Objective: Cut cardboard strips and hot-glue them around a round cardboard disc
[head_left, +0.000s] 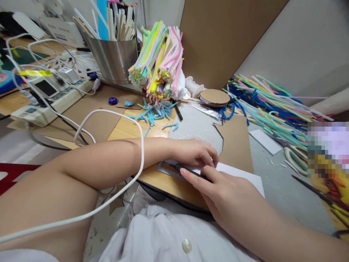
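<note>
My left hand rests on a white sheet near the table's front edge, fingers curled down; what they hold, if anything, is hidden. Close on its right, my right hand holds a slim black tool, its index finger stretched along it. The tool's tip points left, over a flat grey-edged strip whose far end lies beneath my hands. Behind them is a grey board beside brown cardboard.
Short blue pieces and a black pen lie behind my left hand. Scissors are at the right. A white cable loops across my left arm. A metal bucket and pipe-cleaner bundles stand at the back.
</note>
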`<state>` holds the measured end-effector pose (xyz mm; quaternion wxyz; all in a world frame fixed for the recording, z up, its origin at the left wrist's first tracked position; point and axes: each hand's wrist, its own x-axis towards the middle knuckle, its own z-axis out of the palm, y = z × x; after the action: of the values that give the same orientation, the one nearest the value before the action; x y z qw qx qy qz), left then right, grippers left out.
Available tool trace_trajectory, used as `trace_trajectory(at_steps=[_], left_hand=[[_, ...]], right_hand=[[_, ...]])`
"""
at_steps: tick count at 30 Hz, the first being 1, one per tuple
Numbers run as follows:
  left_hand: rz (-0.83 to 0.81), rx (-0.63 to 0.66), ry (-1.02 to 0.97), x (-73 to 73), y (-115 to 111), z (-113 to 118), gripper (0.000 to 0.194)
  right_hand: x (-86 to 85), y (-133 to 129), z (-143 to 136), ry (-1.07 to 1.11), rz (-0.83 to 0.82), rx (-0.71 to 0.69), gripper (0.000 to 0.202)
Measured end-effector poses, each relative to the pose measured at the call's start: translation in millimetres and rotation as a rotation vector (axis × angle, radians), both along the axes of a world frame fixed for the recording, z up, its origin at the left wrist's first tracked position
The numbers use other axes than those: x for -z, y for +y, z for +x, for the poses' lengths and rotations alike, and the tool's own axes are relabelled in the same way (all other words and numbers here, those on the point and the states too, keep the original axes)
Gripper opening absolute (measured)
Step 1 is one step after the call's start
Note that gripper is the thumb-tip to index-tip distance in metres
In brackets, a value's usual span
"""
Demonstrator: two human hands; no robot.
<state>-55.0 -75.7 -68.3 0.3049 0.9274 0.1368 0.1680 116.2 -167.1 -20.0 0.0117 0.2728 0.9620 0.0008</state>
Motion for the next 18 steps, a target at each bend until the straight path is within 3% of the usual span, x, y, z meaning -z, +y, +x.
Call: trace_trajectory(at_steps=[8,18], left_hand=[[-0.005,0.002,0.006,-1.3,-1,0,0.023],[0.02,-0.02,0.049,-0.8,-4,-1,0.022]], right_hand=[[-15.2,-2,-10,-0.231,0.029,-0.012,0.074],[-12.9,-1,0,-0.21,0.064,-0.036,0.076]])
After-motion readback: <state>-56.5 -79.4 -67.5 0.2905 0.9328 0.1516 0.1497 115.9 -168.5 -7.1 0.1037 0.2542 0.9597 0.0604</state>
